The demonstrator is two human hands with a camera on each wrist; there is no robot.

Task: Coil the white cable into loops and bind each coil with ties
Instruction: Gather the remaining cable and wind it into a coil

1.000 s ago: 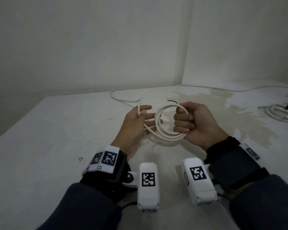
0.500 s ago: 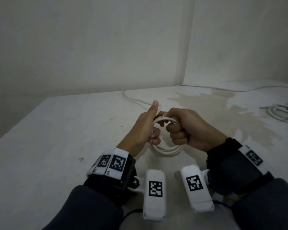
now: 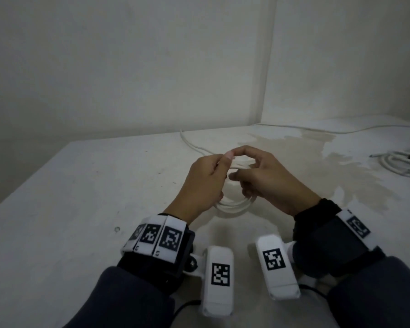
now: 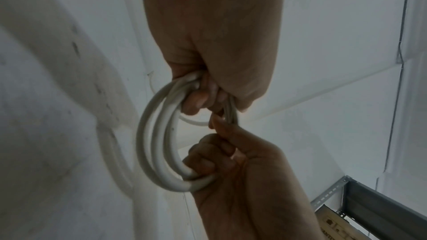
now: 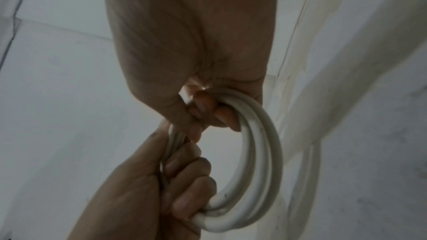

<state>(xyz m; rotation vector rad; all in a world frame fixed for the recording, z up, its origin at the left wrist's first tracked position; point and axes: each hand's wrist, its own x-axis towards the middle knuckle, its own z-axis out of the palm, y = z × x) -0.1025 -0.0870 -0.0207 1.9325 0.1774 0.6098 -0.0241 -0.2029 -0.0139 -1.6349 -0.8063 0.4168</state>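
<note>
Nearest the viewer, two dark sleeves with marker-tagged wrist bands and two white camera housings (image 3: 218, 279) carried at the wrists. Beyond them, the left hand (image 3: 205, 183) and right hand (image 3: 269, 179) meet above the white table (image 3: 76, 209), sharing one small coil of white cable (image 3: 234, 205). Left hand: fingers curled round the coil's strands, thumb tip raised to meet the right forefinger at the top of the coil. Right hand: lower fingers hooked through the coil, forefinger and thumb pinching the strands at the top. Wrist views show about three turns lying side by side, held at two places by the two hands (image 4: 208, 61) (image 5: 184, 61). The coil hangs clear of the table, tilted toward the viewer. From behind the hands a loose run of the same cable (image 3: 192, 144) trails across the table toward the far wall. At far right, a second bundle of white cable (image 3: 400, 164) lies on the table, well apart from the hands, beside a broad stain (image 3: 317, 157)
</note>
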